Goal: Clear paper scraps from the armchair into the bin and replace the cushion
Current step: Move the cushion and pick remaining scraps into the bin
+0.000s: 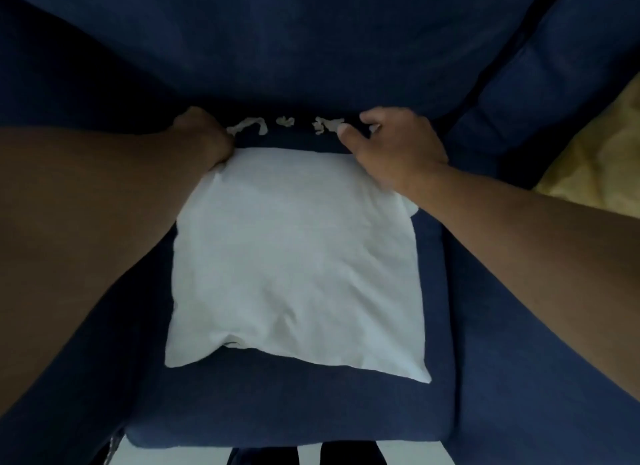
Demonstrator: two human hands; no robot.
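Note:
A white square cushion (294,257) lies flat on the seat of a dark blue armchair (311,416). Several crumpled white paper scraps (247,125) lie in a row in the crease between seat and backrest, just beyond the cushion's far edge. My left hand (204,135) is closed on the cushion's far left corner. My right hand (391,146) rests over the far right corner with fingers spread, its thumb touching the rightmost scraps (325,124); whether it grips anything is unclear.
The armchair's backrest (311,49) rises behind the scraps and its arms flank the seat. A yellow fabric (602,160) lies beyond the right arm. A pale floor (173,454) shows below the seat's front edge.

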